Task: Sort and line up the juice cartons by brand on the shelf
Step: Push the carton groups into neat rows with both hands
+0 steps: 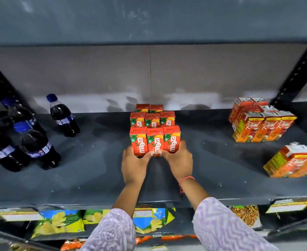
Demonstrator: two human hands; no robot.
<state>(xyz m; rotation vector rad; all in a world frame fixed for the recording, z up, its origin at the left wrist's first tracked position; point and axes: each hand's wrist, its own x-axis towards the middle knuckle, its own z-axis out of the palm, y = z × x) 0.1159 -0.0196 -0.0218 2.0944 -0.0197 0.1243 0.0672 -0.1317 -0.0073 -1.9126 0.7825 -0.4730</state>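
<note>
Several small red Maaza cartons (154,127) stand in tight rows in the middle of the dark grey shelf (98,165). My left hand (133,164) cups the left side of the front row of Maaza cartons (155,140), and my right hand (178,160) cups its right side, thumbs pressed against the carton fronts. At the right stands a block of orange Real cartons (263,124). A second group of Real cartons (294,163) sits nearer the front right edge, partly cut off by the frame.
Several dark cola bottles with blue caps (31,140) stand at the left, one (63,116) apart nearer the back. Black uprights (294,75) frame the shelf sides. Snack packets (58,221) fill the shelf below. Another shelf board sits overhead.
</note>
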